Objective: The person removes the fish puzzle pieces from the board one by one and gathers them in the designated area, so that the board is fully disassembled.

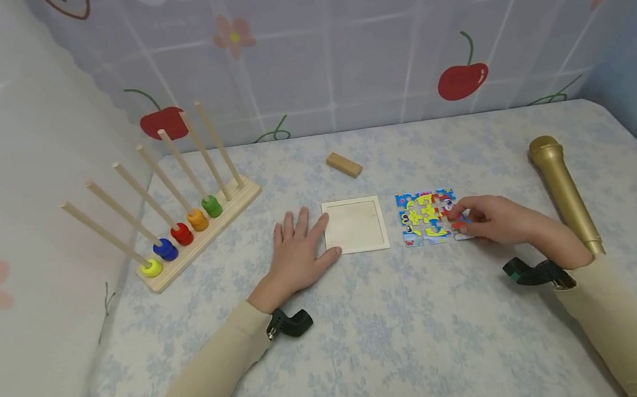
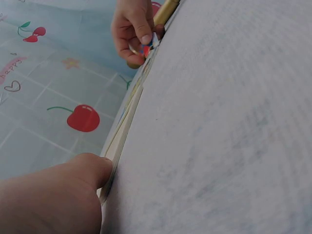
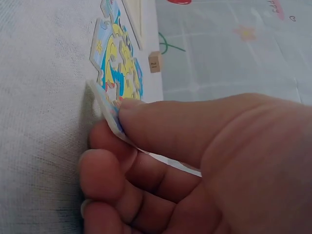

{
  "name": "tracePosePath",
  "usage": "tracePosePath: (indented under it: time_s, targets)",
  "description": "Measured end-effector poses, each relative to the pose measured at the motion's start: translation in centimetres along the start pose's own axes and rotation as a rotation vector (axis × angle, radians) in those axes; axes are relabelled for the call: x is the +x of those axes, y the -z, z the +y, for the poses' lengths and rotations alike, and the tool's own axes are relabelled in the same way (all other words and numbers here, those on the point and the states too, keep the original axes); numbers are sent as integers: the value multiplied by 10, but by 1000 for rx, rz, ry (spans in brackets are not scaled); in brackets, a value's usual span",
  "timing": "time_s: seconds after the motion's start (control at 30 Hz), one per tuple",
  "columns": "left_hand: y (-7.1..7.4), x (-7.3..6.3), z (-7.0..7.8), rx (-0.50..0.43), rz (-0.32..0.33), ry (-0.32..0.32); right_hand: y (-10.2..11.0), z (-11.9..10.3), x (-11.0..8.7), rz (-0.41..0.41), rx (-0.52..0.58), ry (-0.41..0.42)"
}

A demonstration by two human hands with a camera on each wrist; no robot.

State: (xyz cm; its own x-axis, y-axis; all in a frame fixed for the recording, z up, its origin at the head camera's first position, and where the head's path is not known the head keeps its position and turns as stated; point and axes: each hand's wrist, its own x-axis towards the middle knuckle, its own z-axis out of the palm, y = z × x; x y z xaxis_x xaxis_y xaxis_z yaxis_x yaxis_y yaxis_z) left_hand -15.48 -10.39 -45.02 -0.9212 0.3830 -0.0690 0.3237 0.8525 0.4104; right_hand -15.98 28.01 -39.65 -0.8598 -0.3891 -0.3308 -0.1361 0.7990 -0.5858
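My left hand (image 1: 297, 255) lies flat on the table with fingers spread, thumb and index fingertip at the left edge of a pale wooden puzzle tray (image 1: 384, 223). To the tray's right is a colourful jigsaw puzzle (image 1: 420, 219) in blue, yellow and red, its pieces joined together on the cloth. At the puzzle's right side my right hand (image 1: 497, 220) pinches a puzzle piece (image 3: 108, 109) between thumb and fingers. The right wrist view shows that piece tilted up from the table, its lower part hidden by the thumb. Its other fingers curl below.
A small wooden block (image 1: 344, 164) lies behind the tray. On the left stands a wooden peg rack (image 1: 201, 240) with several upright rods and coloured rings. A gold microphone (image 1: 565, 196) lies right of my right hand. A patterned curtain (image 1: 327, 46) borders the table's far edge.
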Motion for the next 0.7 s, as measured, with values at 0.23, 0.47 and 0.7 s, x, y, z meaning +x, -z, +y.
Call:
tracePosePath:
  time_s: [0.23,0.47,0.7]
  targets:
    - [0,0,0,5,2,8,-3,0,4,35,-13,-35]
    - [0,0,-1,-3,2,3,-5,-3,3,66,-57,-64]
    - [0,0,1,-11,8,-4,-6,-5,1,78,-92,-78]
